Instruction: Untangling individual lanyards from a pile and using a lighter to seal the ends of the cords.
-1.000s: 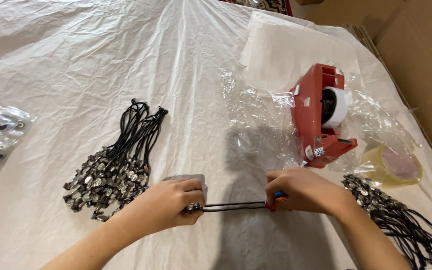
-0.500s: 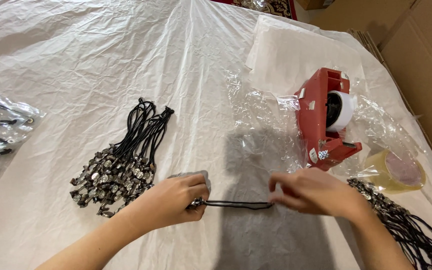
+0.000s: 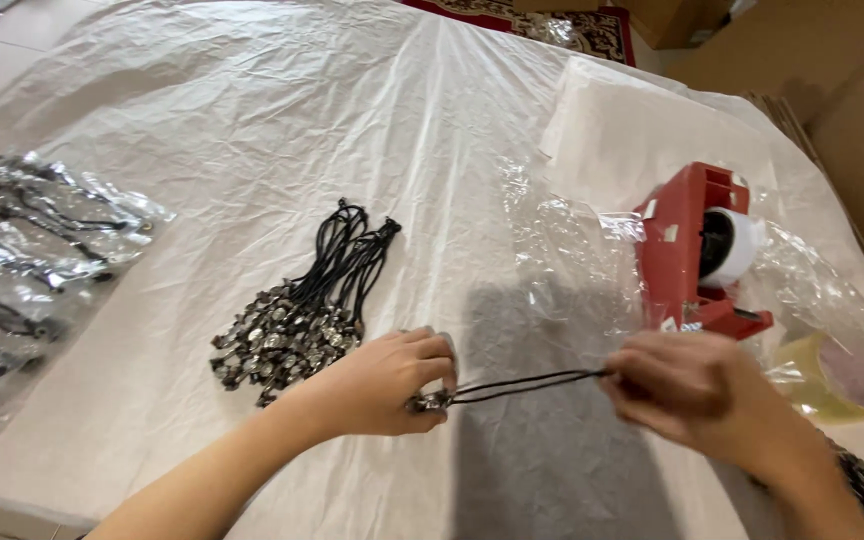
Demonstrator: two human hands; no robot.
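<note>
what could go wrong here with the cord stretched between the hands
The black cord is pulled taut between the left hand and the right hand, so it might slip from the fingers. The right hand works close to the red tape dispenser and loose clear bags, which it may knock or snag.

Cord stretched between left hand and right hand, above the surface. Pile of corded pendants just behind and left of left hand. Bagged items at far left edge. Tape dispenser behind right hand; tape roll to its right, possibly under film.
</note>
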